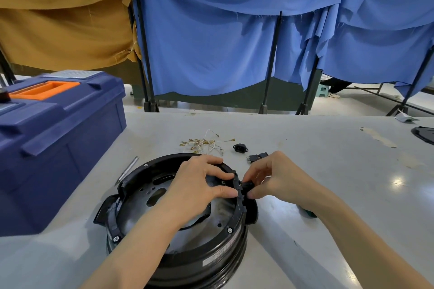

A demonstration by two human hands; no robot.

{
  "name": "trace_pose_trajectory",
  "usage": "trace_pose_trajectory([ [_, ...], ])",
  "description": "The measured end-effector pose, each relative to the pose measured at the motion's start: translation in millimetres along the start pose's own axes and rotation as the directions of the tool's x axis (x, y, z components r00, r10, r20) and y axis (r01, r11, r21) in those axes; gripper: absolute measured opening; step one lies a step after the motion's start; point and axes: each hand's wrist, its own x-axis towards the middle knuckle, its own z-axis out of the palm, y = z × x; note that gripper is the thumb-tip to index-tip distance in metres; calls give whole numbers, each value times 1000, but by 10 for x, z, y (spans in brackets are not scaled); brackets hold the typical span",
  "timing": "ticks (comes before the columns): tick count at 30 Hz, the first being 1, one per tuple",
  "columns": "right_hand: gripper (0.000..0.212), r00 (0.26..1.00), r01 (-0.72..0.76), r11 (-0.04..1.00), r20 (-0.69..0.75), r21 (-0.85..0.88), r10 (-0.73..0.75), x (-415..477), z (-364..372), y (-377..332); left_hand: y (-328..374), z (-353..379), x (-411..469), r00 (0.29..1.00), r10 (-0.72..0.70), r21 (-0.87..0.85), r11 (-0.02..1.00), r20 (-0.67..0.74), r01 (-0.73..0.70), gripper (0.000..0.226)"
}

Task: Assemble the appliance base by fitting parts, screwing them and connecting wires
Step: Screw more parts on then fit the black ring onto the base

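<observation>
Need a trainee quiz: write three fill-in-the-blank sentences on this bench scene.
1. The left hand grips the round ____ appliance base; the right hand pinches a small black plastic part at its rim.
2. The blue plastic toolbox has an ____ handle.
3. The slim silver screwdriver lies between the base and the ____.
Missing: black; orange; toolbox.

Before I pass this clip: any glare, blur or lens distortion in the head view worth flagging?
Head view: soft, even light, with one bright glare patch on the table at right; the wide lens bows the blue curtains; the toolbox looks smeared along its top; the left hand gripping the base and the right hand pinching the black part are sharp.
</observation>
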Motion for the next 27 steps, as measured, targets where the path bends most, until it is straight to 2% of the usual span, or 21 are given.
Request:
trace_pose_trajectory([
  [11,16,998,65,997,-20,47,-64,2,44,-10,13,6,-8,1000,-8,-20,1000,5,8,31],
  [15,22,998,56,996,-30,72,-54,-11,54,-16,14,9,-8,1000,-8,-17,1000,6,8,32],
  [21,18,996,59,996,-66,68,-55,-3,75,-28,20,20,-9,1000,-8,-18,1000,1,8,32],
  [27,19,998,25,982,-68,188,-13,18,61,9,15,23,-7,1000,-5,-14,1000,0,5,32],
])
